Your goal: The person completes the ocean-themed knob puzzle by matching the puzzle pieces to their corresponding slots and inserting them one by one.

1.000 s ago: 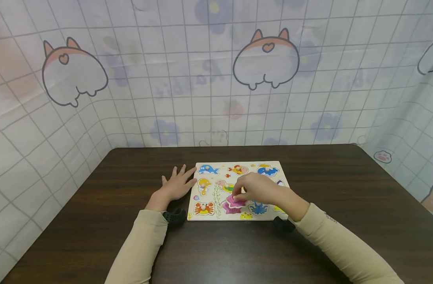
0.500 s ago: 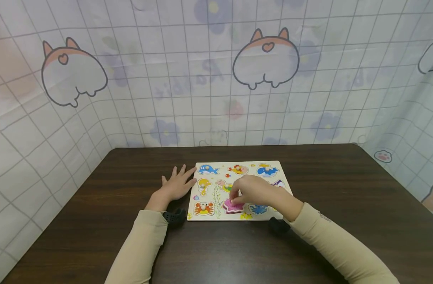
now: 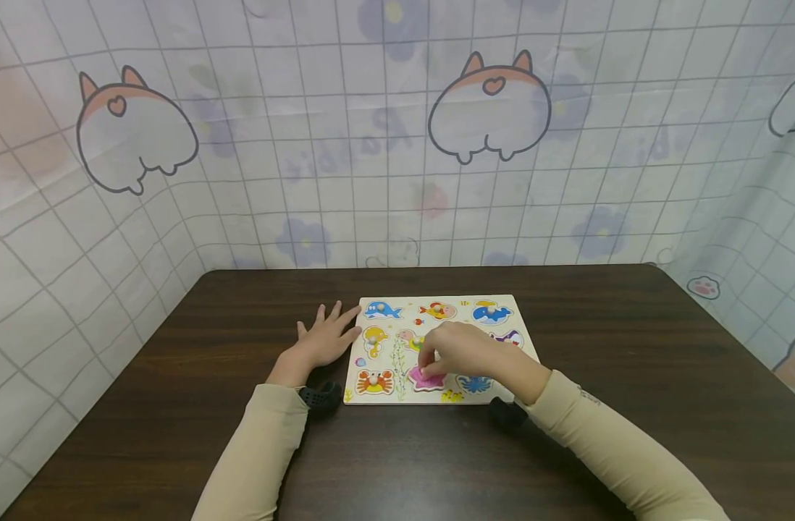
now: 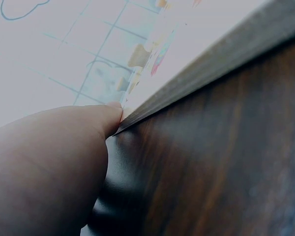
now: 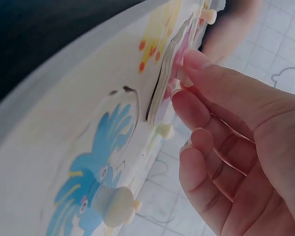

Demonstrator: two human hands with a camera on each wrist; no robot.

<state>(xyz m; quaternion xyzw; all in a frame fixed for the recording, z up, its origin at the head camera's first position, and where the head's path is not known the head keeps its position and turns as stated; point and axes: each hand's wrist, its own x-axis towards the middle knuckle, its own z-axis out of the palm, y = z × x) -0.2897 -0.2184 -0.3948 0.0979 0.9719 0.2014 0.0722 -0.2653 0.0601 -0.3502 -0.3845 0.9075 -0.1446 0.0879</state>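
A pale wooden peg puzzle board [image 3: 407, 302] lies on the dark table. My right hand [image 3: 461, 351] pinches the knob of a pink star-shaped puzzle piece [image 3: 426, 381] at the lower middle of the board. In the right wrist view, thumb and index finger meet on that knob, and the piece's layered edge [image 5: 158, 96] stands slightly proud of the board. My left hand [image 3: 324, 340] lies with spread fingers at the board's left side. Its thumb [image 4: 96, 118] touches the board's corner in the left wrist view.
Other knobbed pieces sit around the board: a crab [image 3: 374, 382], a seahorse [image 3: 373, 342], a blue octopus [image 3: 474, 383] and a whale [image 3: 491, 313]. Part of the board's right side is behind my right hand. A patterned cloth [image 3: 397, 181] hangs beyond the table [image 3: 176, 405].
The right hand has moved slightly left and brought the pink piece down, from tilted above its matching pink spot to nearly flat over it. My left hand has stayed still.
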